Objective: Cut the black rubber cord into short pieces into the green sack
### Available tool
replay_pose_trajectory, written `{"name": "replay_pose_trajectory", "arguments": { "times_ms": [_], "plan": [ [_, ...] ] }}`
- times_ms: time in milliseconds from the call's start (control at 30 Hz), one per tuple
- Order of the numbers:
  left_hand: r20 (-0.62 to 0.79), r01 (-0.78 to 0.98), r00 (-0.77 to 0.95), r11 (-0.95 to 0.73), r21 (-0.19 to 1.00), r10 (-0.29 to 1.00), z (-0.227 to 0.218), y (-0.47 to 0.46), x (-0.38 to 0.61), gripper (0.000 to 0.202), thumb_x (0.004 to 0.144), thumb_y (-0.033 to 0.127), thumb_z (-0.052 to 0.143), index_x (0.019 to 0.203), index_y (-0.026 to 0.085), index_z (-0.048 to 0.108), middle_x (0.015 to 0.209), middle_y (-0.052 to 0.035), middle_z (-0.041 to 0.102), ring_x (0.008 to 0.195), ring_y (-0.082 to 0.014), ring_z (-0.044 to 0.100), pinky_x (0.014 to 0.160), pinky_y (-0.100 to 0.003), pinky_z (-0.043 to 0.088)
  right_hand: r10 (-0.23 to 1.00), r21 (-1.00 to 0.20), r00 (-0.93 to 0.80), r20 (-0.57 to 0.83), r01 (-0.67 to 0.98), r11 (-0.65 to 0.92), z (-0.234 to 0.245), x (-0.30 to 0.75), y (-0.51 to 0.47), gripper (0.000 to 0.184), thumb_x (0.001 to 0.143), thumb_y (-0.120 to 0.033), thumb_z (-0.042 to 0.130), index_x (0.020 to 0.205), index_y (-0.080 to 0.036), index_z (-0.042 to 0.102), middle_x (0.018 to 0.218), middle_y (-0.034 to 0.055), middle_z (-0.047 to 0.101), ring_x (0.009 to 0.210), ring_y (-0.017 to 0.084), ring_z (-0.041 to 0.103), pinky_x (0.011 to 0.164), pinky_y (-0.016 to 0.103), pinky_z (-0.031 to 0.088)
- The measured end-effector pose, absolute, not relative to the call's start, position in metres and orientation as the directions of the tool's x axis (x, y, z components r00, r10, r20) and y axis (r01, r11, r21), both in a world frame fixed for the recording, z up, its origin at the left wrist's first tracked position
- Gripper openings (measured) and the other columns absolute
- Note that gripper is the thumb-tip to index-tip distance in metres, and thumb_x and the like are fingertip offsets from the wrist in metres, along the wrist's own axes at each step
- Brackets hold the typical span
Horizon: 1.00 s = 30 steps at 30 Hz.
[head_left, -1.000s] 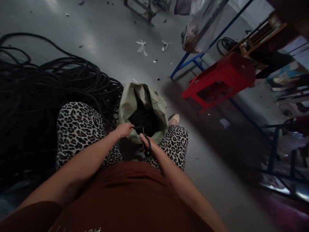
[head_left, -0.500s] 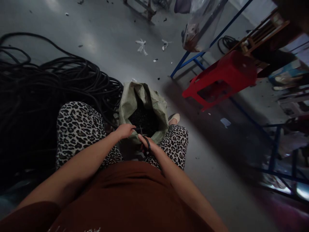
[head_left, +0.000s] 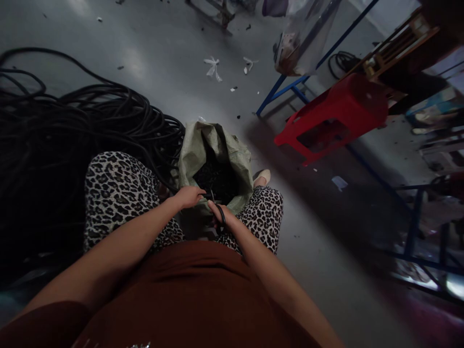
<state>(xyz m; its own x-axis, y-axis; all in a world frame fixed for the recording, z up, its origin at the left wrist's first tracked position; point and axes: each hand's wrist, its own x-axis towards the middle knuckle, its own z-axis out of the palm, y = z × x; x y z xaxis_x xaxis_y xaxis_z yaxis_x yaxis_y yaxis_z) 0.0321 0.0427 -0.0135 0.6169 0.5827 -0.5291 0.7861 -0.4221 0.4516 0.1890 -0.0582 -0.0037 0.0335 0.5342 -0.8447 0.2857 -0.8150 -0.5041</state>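
Note:
I sit with my knees apart in leopard-print trousers. Between them stands an open green woven sack point(head_left: 192, 154) filled with small black pieces. My left hand point(head_left: 187, 195) is closed around a black cable end held over the sack's mouth. My right hand point(head_left: 219, 216) grips black scissors point(head_left: 216, 209), fingers through the handles, with the blades pointing at the cable just beside my left hand.
A big tangle of black cable point(head_left: 72, 125) covers the floor on my left. A red plastic stool point(head_left: 337, 116) lies tipped at the right, beside blue metal frames point(head_left: 290, 87). Scraps and white bits dot the grey floor point(head_left: 213, 67).
The scissors' blades have swung a little toward the cable. Both hands stay over the sack; the view has barely shifted.

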Motion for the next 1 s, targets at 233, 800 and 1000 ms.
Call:
{"name": "replay_pose_trajectory", "arguments": {
  "times_ms": [233,800,1000],
  "plan": [
    [-0.549,0.799,0.601,-0.426,0.424,0.581,-0.010,0.041,0.033,0.037,0.089,0.029,0.046,0.121,0.028,0.067,0.115,-0.0053,0.071,0.106,-0.0227,0.065,0.086,-0.028,0.048,0.571,-0.537,0.041,-0.820,0.291,-0.792,-0.009,0.190,-0.060,0.043,0.098,-0.047,0.043,0.077,-0.012,0.058,0.045,-0.0028,0.045,0.031,0.010,0.045,0.033,0.019,0.038],
    [-0.585,0.842,0.539,-0.397,0.364,0.607,-0.015,0.048,0.029,0.037,0.088,0.027,0.045,0.115,0.027,0.070,0.110,-0.0061,0.073,0.102,-0.0234,0.066,0.083,-0.028,0.049,0.503,-0.458,0.101,-0.858,0.290,-0.840,-0.011,0.195,-0.058,0.048,0.096,-0.055,0.044,0.085,-0.012,0.062,0.046,-0.0027,0.049,0.032,0.012,0.048,0.033,0.018,0.037],
    [-0.540,0.835,0.546,-0.367,0.409,0.641,-0.010,0.051,0.030,0.038,0.090,0.028,0.044,0.119,0.025,0.067,0.116,-0.0041,0.071,0.107,-0.0205,0.064,0.086,-0.025,0.048,0.553,-0.532,-0.010,-0.833,0.288,-0.796,-0.013,0.198,-0.062,0.060,0.095,-0.064,0.036,0.106,-0.010,0.060,0.048,-0.0005,0.054,0.037,0.014,0.055,0.037,0.020,0.041]
  ]
}}
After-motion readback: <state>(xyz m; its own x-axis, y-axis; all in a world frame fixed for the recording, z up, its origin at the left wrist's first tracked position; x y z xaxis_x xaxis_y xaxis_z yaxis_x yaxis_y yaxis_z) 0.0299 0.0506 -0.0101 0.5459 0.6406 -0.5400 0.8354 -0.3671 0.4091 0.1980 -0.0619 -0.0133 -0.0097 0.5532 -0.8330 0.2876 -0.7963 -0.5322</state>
